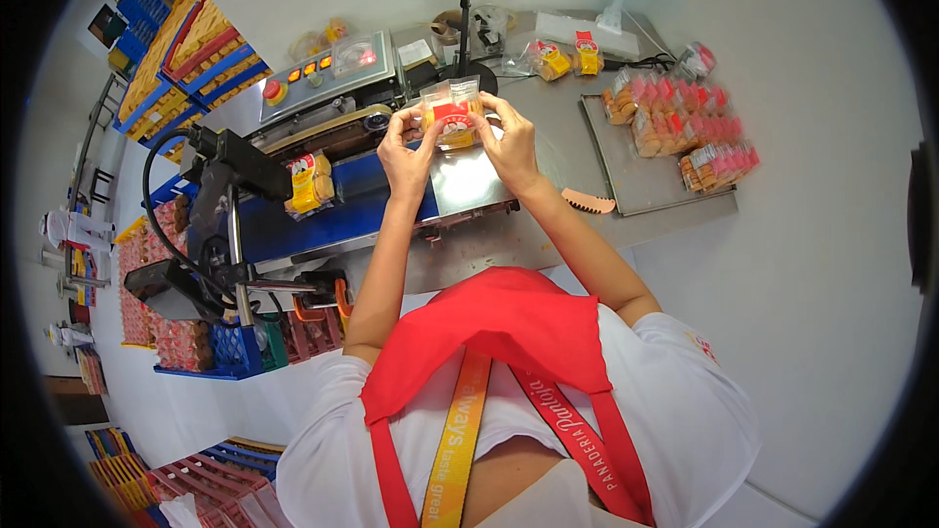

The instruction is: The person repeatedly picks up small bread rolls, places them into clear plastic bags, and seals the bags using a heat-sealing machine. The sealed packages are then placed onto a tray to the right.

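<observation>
Between my two hands, a clear plastic bag of yellow-brown baked goods with a red label is held up over the steel end of the conveyor. My left hand grips its left edge, with the thumb on the front. At the opposite edge, my right hand pinches the bag between thumb and fingers. Further left, a similar yellow-and-red bag lies on the blue conveyor belt, beneath a black printer head. The fingers behind the bag are partly hidden.
Several packed bags stand on a metal tray at the right, with a toothed orange-pink piece beside it. A sealing machine with lit buttons is behind the belt. Stacked crates stand left; two bags lie at the back.
</observation>
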`<state>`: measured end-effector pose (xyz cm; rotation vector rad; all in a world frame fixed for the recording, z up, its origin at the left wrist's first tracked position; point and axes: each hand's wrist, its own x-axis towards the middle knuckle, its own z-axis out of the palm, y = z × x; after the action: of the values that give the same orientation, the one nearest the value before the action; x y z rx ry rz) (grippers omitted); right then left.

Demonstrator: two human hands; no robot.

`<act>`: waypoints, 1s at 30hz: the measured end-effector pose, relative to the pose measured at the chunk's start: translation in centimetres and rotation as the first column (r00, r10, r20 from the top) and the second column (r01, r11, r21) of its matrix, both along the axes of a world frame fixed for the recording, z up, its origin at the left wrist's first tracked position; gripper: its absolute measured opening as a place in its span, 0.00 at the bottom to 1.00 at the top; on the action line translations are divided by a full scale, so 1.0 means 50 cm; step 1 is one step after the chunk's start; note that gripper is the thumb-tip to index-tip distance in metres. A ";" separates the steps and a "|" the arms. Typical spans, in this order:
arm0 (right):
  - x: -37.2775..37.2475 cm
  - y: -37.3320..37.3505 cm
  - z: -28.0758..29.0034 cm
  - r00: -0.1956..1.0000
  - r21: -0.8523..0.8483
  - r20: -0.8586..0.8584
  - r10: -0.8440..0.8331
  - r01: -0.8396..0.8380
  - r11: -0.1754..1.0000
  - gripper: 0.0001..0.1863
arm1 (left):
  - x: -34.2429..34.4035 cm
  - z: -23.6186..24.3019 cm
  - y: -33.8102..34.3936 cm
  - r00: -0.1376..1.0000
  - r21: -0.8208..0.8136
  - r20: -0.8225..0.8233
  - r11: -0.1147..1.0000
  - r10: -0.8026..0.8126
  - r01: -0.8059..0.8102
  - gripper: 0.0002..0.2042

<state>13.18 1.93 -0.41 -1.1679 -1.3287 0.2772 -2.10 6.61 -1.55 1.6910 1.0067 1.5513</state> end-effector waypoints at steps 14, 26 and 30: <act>0.030 0.045 0.012 0.985 -0.103 -0.126 0.122 -0.135 0.985 0.04 | -0.031 0.064 0.002 0.966 -0.328 0.230 0.925 -0.119 0.193 0.07; 0.070 0.067 0.002 0.712 -0.012 -0.520 0.471 -0.557 0.830 0.05 | -0.047 0.077 0.021 0.943 -0.445 0.248 0.839 -0.221 0.313 0.08; 0.075 0.071 0.000 0.727 -0.030 -0.483 0.487 -0.570 0.821 0.05 | -0.061 0.042 0.061 0.918 -0.281 0.260 0.886 -0.300 0.370 0.08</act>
<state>16.93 5.45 -0.41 -0.7600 -1.1988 1.0530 -5.14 9.66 0.57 1.3538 0.7598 1.2271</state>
